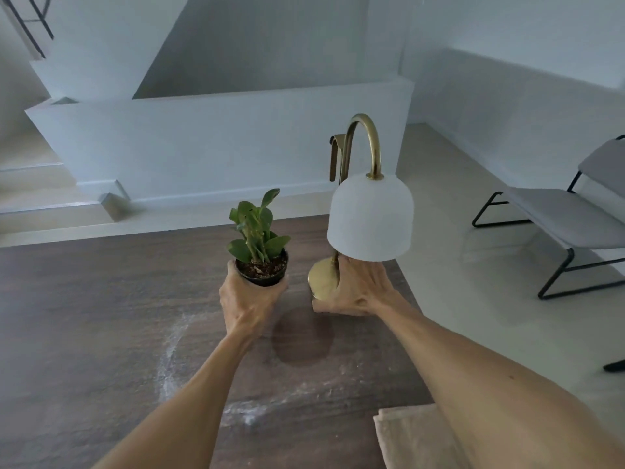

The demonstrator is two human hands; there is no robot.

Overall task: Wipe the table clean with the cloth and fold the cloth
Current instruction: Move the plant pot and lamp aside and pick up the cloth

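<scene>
The dark wooden table [84, 316] carries a ring of white powder [176, 360] around a clean dark round patch [302, 336]. My left hand [248, 301] grips a small black pot with a green plant [262, 262], held above the table. My right hand [360, 289] holds the stem of a brass lamp [367, 214] with a white dome shade, just above its round base. A beige cloth [409, 438] lies on the table at the near right, partly hidden under my right forearm.
The table's right edge runs close to the lamp. A grey chair [558, 214] with black metal legs stands on the pale floor to the right. A white low wall [220, 143] and steps lie beyond the table's far edge.
</scene>
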